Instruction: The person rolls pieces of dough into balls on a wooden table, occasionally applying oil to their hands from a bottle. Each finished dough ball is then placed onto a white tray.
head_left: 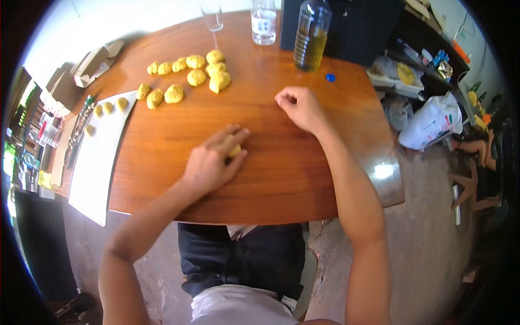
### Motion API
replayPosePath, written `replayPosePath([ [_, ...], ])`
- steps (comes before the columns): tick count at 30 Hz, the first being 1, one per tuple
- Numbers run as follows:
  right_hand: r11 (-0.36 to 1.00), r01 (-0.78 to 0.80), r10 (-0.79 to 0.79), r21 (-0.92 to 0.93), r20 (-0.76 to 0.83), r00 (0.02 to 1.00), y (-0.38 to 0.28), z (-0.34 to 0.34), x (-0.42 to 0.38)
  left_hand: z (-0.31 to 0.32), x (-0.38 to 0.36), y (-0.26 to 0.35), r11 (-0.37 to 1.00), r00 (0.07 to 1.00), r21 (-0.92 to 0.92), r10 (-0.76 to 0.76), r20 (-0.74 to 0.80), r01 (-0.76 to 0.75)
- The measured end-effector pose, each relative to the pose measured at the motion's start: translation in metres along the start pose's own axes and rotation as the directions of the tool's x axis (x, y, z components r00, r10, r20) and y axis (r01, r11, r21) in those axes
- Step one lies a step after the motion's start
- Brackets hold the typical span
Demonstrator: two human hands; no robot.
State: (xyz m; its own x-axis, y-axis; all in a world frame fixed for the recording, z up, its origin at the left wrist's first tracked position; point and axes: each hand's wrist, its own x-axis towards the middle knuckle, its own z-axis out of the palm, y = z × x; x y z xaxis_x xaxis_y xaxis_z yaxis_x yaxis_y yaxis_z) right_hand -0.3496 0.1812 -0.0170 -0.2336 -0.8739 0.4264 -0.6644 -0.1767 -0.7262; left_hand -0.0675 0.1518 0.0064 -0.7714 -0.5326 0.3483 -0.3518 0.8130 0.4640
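Observation:
My left hand rests on the wooden table, its fingers curved over a yellow dough ball that partly shows between thumb and fingers. Farther right, my right hand is held over the table with its fingers curled in. I see nothing in it. Several lumps of yellow dough lie in loose rows beyond my left hand. On a white sheet at the left sit several smaller, smoother dough balls.
A bottle of yellowish oil stands at the back, with a blue cap near it. Behind are a clear bottle and a drinking glass. Cardboard lies at the left edge. A white bag is off to the right.

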Motion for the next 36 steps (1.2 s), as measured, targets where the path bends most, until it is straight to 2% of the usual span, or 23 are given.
replayPosePath([
  [4, 0.997, -0.063, 0.065, -0.051, 0.029, 0.997, -0.011, -0.003, 0.007, -0.001, 0.034, -0.027, 0.995, 0.996, 0.04, -0.088, -0.006, 0.089],
  [6, 0.994, -0.095, 0.094, -0.058, -0.024, 0.995, -0.009, -0.004, 0.008, 0.02, 0.061, -0.033, 0.995, 0.994, -0.009, 0.096, -0.05, -0.096],
  [7, 0.995, -0.084, 0.083, -0.062, -0.02, 0.996, -0.007, -0.005, 0.008, 0.026, 0.063, -0.03, 0.995, 0.994, -0.007, 0.095, -0.062, -0.095],
  [9, 0.993, -0.098, 0.097, -0.059, -0.027, 0.995, -0.002, -0.003, 0.006, 0.038, 0.057, -0.025, 0.939, 0.939, -0.028, 0.344, 0.016, -0.343],
  [13, 0.993, -0.109, 0.108, -0.052, -0.026, 0.994, -0.009, -0.005, 0.003, -0.004, -0.001, -0.002, 0.92, 0.914, -0.055, 0.392, 0.106, -0.388],
  [15, 0.994, -0.09, 0.087, -0.063, -0.045, 0.995, -0.011, -0.005, 0.005, -0.022, -0.016, -0.005, 0.987, 0.98, -0.066, 0.152, 0.132, -0.144],
  [16, 0.994, -0.092, 0.088, -0.064, -0.05, 0.995, -0.009, -0.006, 0.005, -0.022, -0.01, -0.012, 0.987, 0.978, -0.066, 0.157, 0.134, -0.15],
  [19, 0.991, -0.103, 0.101, -0.084, -0.023, 0.995, -0.01, -0.003, 0.012, -0.013, 0.033, -0.04, 0.997, 0.998, -0.08, -0.016, 0.056, 0.021],
  [20, 0.99, -0.119, 0.119, -0.072, -0.014, 0.993, -0.009, -0.005, 0.011, 0.0, 0.038, -0.034, 0.997, 0.998, -0.076, -0.019, 0.057, 0.023],
  [22, 0.987, -0.152, 0.152, -0.059, -0.01, 0.988, -0.005, -0.004, 0.007, 0.023, 0.048, -0.018, 0.982, 0.979, -0.003, 0.188, -0.081, -0.189],
  [23, 0.991, -0.123, 0.122, -0.045, -0.03, 0.992, -0.002, -0.004, 0.005, 0.024, 0.036, -0.013, 0.983, 0.98, -0.01, 0.184, -0.075, -0.185],
  [25, 0.995, -0.094, 0.093, -0.034, -0.048, 0.995, -0.002, -0.005, 0.002, 0.012, 0.001, 0.011, 0.863, 0.869, 0.106, 0.486, 0.094, -0.494],
  [26, 0.992, -0.117, 0.115, -0.053, -0.049, 0.992, -0.008, -0.006, 0.003, 0.005, -0.008, 0.01, 0.861, 0.868, 0.108, 0.488, 0.094, -0.497],
  [28, 0.989, -0.133, 0.13, -0.066, -0.059, 0.99, -0.012, -0.005, 0.005, -0.015, -0.021, -0.003, 0.949, 0.944, 0.024, 0.309, 0.111, -0.314],
  [29, 0.988, -0.134, 0.13, -0.077, -0.058, 0.99, -0.01, -0.003, 0.007, -0.02, -0.014, -0.01, 0.948, 0.944, 0.033, 0.312, 0.11, -0.317],
  [31, 0.988, -0.119, 0.115, -0.095, -0.049, 0.992, -0.011, -0.001, 0.011, -0.027, 0.014, -0.028, 0.988, 0.996, 0.156, -0.027, 0.083, 0.014],
  [32, 0.988, -0.127, 0.124, -0.084, -0.043, 0.991, -0.012, -0.001, 0.01, -0.021, 0.027, -0.035, 0.987, 0.997, 0.157, -0.03, 0.073, 0.019],
  [34, 0.988, -0.133, 0.131, -0.075, -0.039, 0.991, -0.01, -0.003, 0.009, 0.004, 0.051, -0.038, 0.993, 1.0, -0.117, 0.012, -0.017, -0.014],
  [35, 0.993, -0.104, 0.102, -0.05, -0.047, 0.994, -0.006, -0.002, 0.008, 0.015, 0.055, -0.031, 0.993, 1.0, -0.115, 0.013, -0.021, -0.015],
  [36, 0.997, -0.075, 0.073, -0.022, -0.054, 0.996, -0.003, -0.002, 0.008, 0.024, 0.057, -0.021, 0.986, 0.995, -0.138, 0.1, 0.01, -0.098],
])
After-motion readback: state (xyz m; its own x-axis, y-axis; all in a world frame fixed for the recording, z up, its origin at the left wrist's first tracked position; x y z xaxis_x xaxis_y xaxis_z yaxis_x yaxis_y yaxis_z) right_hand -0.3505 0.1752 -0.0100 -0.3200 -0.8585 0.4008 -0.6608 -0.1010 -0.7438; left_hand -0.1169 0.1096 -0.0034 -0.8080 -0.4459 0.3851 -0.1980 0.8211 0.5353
